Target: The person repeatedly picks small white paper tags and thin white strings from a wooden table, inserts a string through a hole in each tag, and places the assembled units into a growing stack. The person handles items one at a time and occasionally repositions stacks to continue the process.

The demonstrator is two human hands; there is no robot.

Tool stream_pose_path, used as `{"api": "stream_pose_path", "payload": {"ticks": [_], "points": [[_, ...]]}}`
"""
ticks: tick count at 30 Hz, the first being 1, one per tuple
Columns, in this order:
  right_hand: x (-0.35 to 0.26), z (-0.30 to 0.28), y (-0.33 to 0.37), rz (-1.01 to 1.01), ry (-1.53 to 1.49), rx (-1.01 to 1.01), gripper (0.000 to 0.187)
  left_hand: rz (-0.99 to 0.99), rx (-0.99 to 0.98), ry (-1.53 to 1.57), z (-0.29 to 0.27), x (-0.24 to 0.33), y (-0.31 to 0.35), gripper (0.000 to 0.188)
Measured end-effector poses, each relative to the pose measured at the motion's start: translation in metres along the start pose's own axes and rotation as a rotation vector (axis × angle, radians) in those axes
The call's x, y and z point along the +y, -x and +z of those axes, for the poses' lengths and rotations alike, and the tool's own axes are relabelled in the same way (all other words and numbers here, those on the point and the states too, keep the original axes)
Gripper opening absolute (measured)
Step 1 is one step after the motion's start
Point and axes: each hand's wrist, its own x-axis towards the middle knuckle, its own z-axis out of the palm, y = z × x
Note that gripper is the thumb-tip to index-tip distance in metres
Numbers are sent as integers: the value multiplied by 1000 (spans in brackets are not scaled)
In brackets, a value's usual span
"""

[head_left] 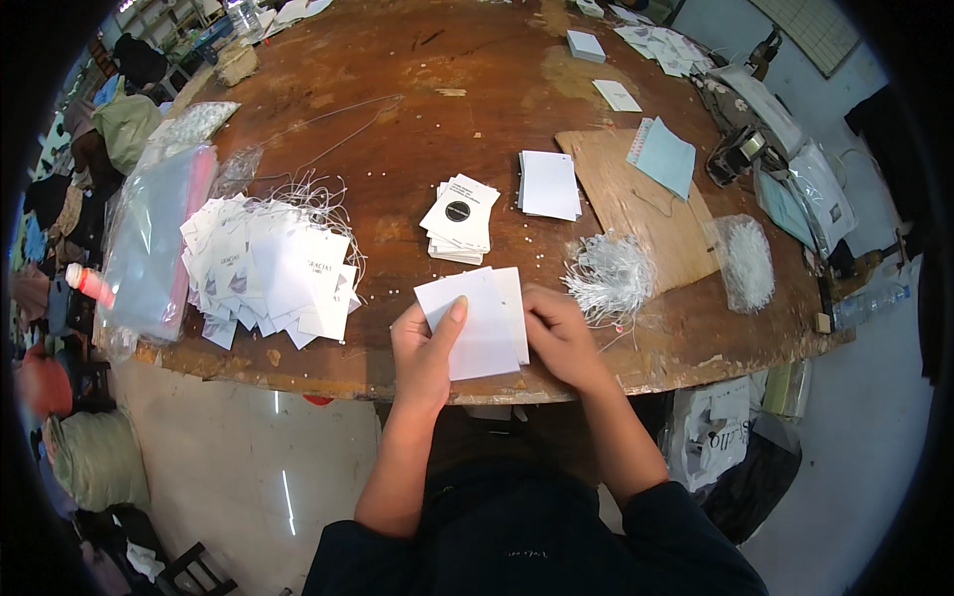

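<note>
My left hand (421, 356) grips a few blank white cards (485, 323), its thumb pressed flat on the front one. The cards are slightly fanned and held over the table's near edge, with a small hole near the top of one. Against their right edge, my right hand (561, 335) is closed with its fingers curled in. Its fingertips are partly hidden, so whatever they pinch cannot be made out. Just beyond the cards lies a small stack of printed cards (459, 233) with a black circle. A bundle of white strings (608, 276) rests right of my right hand.
On the left lies a heap of strung white tags (263, 268) beside clear plastic bags (159, 243). A stack of blank cards (548, 185) sits near a wooden board (636, 189). A bagged string bundle (745, 264) lies at the right of the brown table (417, 119).
</note>
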Motion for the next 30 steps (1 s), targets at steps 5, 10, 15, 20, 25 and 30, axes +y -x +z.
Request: {"api": "stream_pose_path", "payload": {"ticks": [5, 10, 15, 20, 25, 30], "points": [[2, -19, -3, 194, -880, 629, 17, 73, 75, -193, 1, 6, -8, 30], [-18, -29, -7, -20, -1165, 449, 17, 148, 66, -350, 14, -3, -10, 28], [-25, 2, -6, 289, -294, 296, 9, 177, 34, -450, 15, -5, -9, 23], [-16, 19, -12, 196, -105, 382, 6, 193, 53, -458, 16, -7, -7, 20], [-19, 18, -16, 118, 176, 368, 12, 193, 98, -436, 18, -8, -6, 18], [-20, 18, -20, -22, 256, 329, 10, 304, 87, -555, 17, -10, -7, 17]]}}
